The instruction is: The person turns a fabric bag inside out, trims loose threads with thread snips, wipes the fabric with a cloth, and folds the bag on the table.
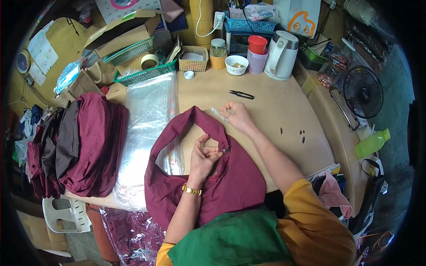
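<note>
A maroon cloth shoulder bag [235, 181] lies on the table in front of me, its wide strap looped toward the far side. My left hand [205, 156], wearing a gold watch, reaches through the strap loop and pinches the bag's edge beside a small metal zipper pull [226, 150]. To the right of the strap, my right hand [236, 116] is closed on a small, blurred whitish strip [219, 114], whose kind I cannot make out. Black thread snips [242, 94] lie just beyond my right hand.
Left of the bag are clear plastic sleeves [133, 146] and a stack of folded maroon bags [95, 146]. A white electric kettle [282, 55], a bowl [236, 66] and baskets [146, 73] line the back. A black fan [363, 91] and a green bottle [372, 143] stand right.
</note>
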`<action>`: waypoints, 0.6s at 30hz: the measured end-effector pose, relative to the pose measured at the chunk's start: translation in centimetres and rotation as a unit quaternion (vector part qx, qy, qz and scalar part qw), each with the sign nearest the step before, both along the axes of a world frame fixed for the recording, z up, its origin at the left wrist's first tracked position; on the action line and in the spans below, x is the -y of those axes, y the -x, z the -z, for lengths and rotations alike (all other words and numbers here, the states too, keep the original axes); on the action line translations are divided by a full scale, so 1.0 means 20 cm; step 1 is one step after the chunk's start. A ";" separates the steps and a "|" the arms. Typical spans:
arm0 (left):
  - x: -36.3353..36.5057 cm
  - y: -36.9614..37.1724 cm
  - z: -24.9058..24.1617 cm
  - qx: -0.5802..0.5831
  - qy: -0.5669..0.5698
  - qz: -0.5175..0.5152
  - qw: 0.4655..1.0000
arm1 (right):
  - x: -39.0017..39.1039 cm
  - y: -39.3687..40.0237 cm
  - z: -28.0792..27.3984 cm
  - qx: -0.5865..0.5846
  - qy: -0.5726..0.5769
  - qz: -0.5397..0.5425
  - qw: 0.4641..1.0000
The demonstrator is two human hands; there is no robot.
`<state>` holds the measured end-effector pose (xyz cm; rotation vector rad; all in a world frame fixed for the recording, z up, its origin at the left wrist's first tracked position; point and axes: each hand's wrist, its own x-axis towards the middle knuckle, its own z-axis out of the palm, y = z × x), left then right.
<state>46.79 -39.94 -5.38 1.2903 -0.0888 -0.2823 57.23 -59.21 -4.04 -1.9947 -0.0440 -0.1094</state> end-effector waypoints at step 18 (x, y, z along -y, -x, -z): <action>-0.24 0.10 -0.27 0.290 -0.470 -0.030 0.833 | 0.05 -0.14 -0.13 0.102 0.318 0.120 0.935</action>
